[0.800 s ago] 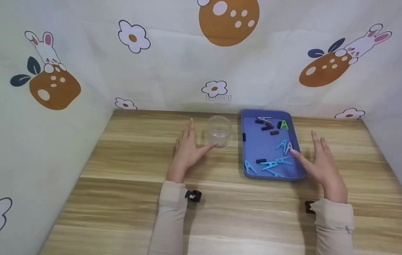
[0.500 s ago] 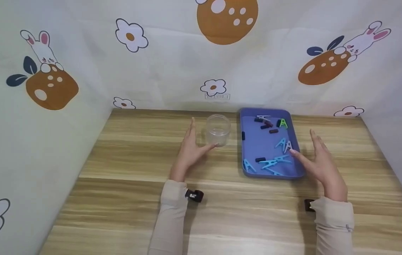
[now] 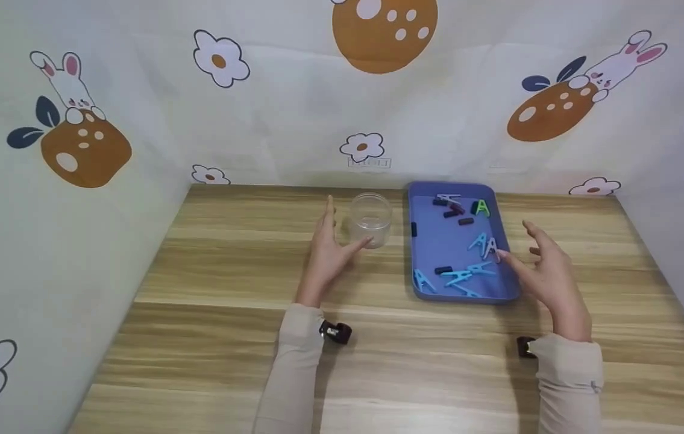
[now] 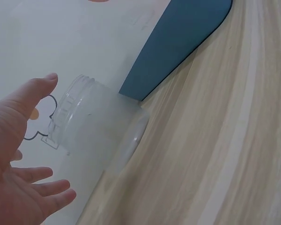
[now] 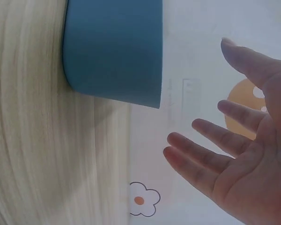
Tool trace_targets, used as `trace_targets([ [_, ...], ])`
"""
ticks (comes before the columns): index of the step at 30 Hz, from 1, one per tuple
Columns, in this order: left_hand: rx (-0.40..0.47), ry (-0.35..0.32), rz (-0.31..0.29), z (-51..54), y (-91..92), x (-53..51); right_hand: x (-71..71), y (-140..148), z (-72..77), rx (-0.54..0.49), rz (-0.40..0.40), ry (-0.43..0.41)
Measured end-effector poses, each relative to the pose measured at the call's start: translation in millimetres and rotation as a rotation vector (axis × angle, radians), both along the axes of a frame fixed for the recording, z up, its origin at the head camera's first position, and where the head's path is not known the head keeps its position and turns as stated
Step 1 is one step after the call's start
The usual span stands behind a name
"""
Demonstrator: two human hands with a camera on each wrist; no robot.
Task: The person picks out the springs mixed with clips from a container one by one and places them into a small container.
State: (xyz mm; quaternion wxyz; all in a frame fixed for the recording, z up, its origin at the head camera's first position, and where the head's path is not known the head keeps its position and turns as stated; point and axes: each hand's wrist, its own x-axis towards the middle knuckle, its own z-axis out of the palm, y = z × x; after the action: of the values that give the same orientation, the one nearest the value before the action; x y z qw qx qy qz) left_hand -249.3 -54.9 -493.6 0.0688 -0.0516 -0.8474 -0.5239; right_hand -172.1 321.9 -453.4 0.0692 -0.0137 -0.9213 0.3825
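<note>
A clear plastic jar [image 3: 372, 217] stands upright on the wooden table, left of a blue tray [image 3: 465, 298]. Beside the jar is my left hand [image 3: 326, 256], thumb and fingers spread around its near left side; in the left wrist view a gap shows between the hand and the jar [image 4: 100, 124]. My right hand [image 3: 549, 277] hovers at the tray's right side, its thumb near a pale clothespin [image 3: 490, 248]. The right wrist view shows that palm holding nothing, apart from the tray wall [image 5: 114, 51]. Several light-blue clothespins [image 3: 457, 278] and a green clothespin [image 3: 482, 208] lie inside the tray.
Several short dark cylinders [image 3: 466, 221] lie in the tray among the clothespins. A printed cloth [image 3: 293, 108] with rabbits and flowers walls the table [image 3: 209, 253] at the back and both sides.
My left hand has shifted slightly right and closer to the jar. The fingers of my right hand have bent a little. Jar and tray contents stay in place.
</note>
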Motion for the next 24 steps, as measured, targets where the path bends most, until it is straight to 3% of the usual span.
trace_targets([
  [6,0.013,0.021,0.012,-2.6,6.2,-5.3,-0.4,-3,0.5,-0.043,-0.011,0.008],
  [11,-0.029,0.004,0.032,-3.7,10.3,-9.5,0.2,-5,2.1,-0.044,-0.010,0.009],
  [17,-0.016,-0.015,0.035,-4.5,14.2,-12.9,0.7,-8,2.8,-0.034,0.007,-0.018],
  [24,-0.027,0.032,0.023,-10.2,16.3,-16.1,-2.7,-16,3.0,-0.037,0.039,-0.023],
])
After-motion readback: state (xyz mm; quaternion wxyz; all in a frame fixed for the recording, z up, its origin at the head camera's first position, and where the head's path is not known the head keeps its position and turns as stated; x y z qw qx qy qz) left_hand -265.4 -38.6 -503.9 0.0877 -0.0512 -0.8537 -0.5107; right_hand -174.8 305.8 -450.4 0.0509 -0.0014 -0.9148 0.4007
